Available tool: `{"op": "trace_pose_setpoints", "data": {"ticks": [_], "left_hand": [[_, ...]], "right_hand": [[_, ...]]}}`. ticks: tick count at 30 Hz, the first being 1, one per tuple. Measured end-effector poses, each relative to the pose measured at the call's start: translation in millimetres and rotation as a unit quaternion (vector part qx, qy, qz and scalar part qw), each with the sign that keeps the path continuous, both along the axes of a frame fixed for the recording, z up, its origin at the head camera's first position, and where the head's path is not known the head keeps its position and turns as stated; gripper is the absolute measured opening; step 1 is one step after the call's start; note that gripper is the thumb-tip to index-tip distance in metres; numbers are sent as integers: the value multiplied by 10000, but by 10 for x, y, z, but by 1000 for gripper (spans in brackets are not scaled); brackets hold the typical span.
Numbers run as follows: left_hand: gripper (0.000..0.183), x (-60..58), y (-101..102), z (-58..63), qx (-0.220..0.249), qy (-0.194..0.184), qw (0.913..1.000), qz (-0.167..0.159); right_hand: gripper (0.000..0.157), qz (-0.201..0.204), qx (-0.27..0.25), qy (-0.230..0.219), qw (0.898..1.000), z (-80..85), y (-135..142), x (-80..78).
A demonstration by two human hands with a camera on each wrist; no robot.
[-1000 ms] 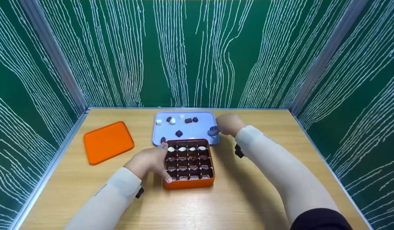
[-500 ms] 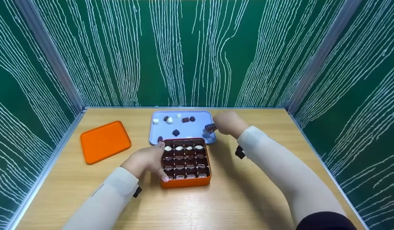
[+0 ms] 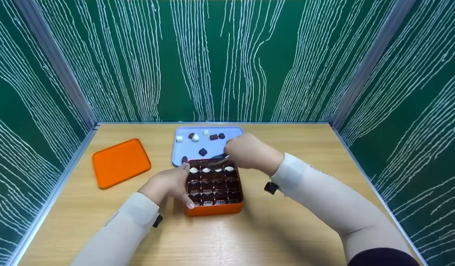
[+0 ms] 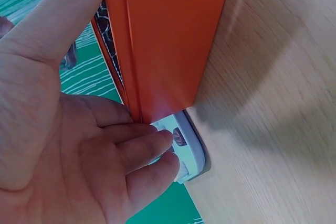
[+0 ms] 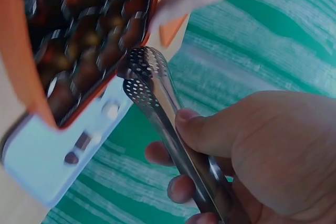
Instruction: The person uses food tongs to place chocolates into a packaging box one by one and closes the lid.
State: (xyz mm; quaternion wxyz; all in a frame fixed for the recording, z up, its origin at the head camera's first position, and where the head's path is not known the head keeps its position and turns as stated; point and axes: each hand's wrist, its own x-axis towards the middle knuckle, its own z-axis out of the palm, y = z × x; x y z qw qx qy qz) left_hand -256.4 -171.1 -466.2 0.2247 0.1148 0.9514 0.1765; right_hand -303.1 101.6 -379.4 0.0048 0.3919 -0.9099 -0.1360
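An orange box (image 3: 214, 210) with a dark divided insert stands on the table; a row of white pieces (image 3: 229, 169) sits near its back. My left hand (image 3: 168, 184) holds the box by its left side, thumb at the front corner and fingers at the back corner. My right hand (image 3: 247, 153) grips metal tongs (image 5: 167, 106) with perforated ends. Those ends are right at the box's back rim, and a small dark piece (image 5: 124, 70), likely a chocolate, shows between them. In the left wrist view the box's orange wall (image 4: 168, 40) hides most of the insert.
Behind the box lies a light blue tray (image 3: 188, 149) bearing several dark and white pieces, among them a dark diamond-shaped one (image 3: 202, 152). An orange lid (image 3: 121, 164) rests on the table (image 3: 286, 221) at left. Green, white-streaked walls (image 3: 238, 66) enclose the back and sides.
My right hand has carried the tongs leftward and nearer, from the tray's right edge to the back of the box. My left hand stays on the box.
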Motion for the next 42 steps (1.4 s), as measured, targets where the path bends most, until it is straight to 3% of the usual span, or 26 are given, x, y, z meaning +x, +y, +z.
{"op": "trace_pose_setpoints", "data": {"ticks": [6,12,22,29,34,42], "left_hand": [[159,-10,-3,3,-22,-6,10000,-38],[161,-12,-5,-1,-90,36,9999,-94],[160,-6,-6,-9,2,34,10000,-83],[157,6,-16,19,50,12,10000,70],[157,-4,9,22,-18,36,10000,21],[159,-8,-1,17,-75,20,10000,13]], "right_hand": [[9,167,263,-101,9995,-97,-209,108],[7,307,733,213,9966,-198,-344,96],[7,259,1167,264,9925,-225,-538,140],[12,405,1892,498,9798,-244,-775,170],[12,308,2432,224,9692,-280,-880,127],[11,140,1940,-321,9804,-83,-870,147]]}}
